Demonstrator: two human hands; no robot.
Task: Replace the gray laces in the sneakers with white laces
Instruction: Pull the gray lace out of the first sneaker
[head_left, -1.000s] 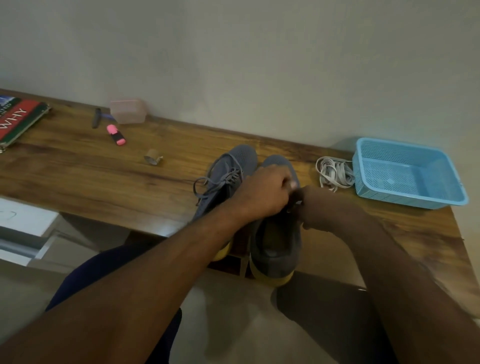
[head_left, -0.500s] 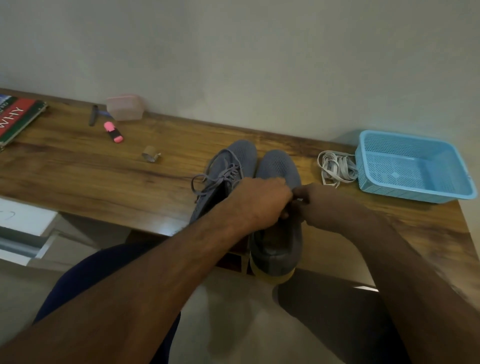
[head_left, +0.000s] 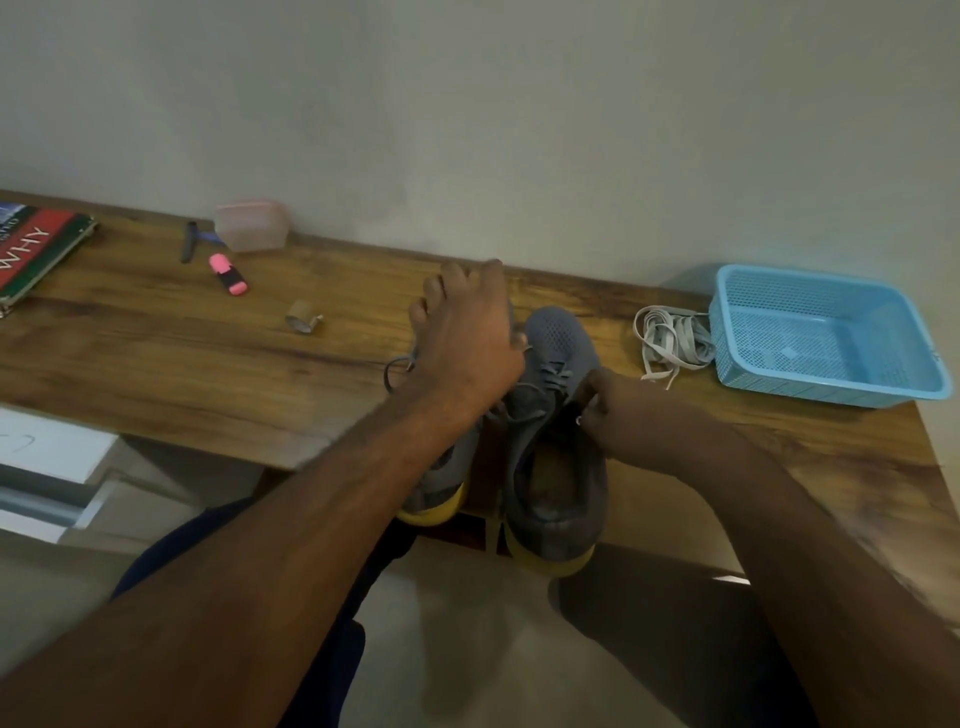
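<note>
Left hand (head_left: 467, 338) over gray sneakers (head_left: 558, 415)

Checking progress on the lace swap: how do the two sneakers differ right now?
The right sneaker lies fully in view, gray lace partly loosened, with the right hand gripping its collar. The left sneaker is mostly hidden under the left hand, which pulls a gray lace away from the right sneaker. Both are gray with yellow soles, side by side on the table, heels over its edge.
</note>
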